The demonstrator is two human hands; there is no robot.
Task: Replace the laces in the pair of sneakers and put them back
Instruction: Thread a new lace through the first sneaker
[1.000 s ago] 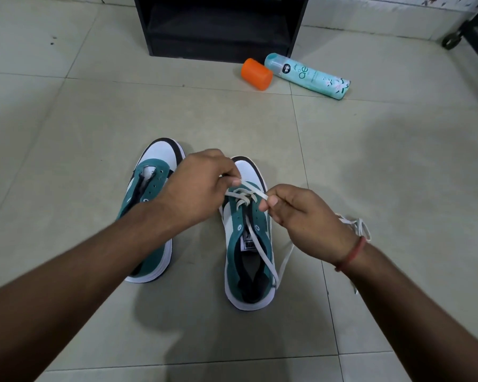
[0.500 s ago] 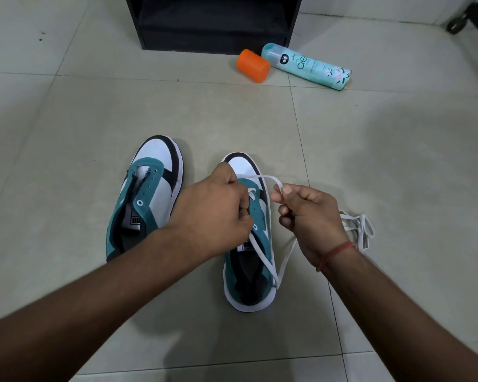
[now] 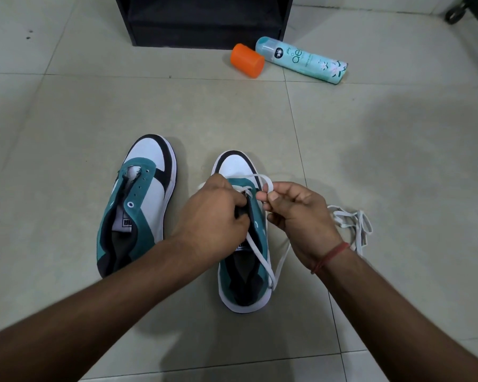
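Two teal, white and black sneakers stand side by side on the tiled floor, toes pointing away. The left sneaker has bare eyelets and no lace. On the right sneaker a white lace is threaded near the toe and trails down past the heel. My left hand grips the tongue and eyelet area of the right sneaker. My right hand pinches a loop of that lace just above the shoe. A second white lace lies bunched on the floor behind my right wrist.
A black shelf unit stands at the back. In front of it lie an orange cap and a turquoise spray can on their sides. A dark wheeled frame shows at the top right.
My left hand slid from the toe end back onto the tongue area. My right hand lifted the lace loop up and slightly right. The view drew a little closer.
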